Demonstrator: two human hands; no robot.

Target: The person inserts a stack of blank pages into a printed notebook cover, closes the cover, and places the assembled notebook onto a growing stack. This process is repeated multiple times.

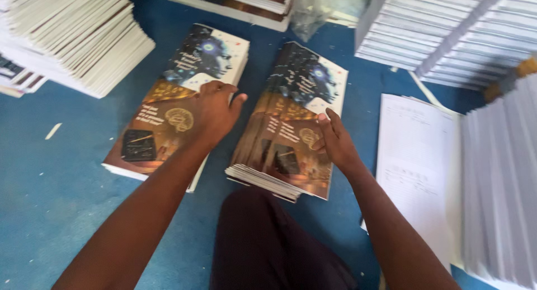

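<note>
On the right cover stack (288,122), right hand (334,141) rests flat, grip slack, holding nothing; left hand (215,113) likewise left of it. Advise squaring edges before lifting.

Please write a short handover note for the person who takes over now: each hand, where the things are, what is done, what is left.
Left hand: flat on the left cover stack, gripping nothing.
Right hand: open, fingers at the edge of the right cover stack.
Both stacks lie on the blue floor; white page piles stand at the right.
Done: two cover stacks laid out.
Left: the right stack is fanned and uneven.
</note>
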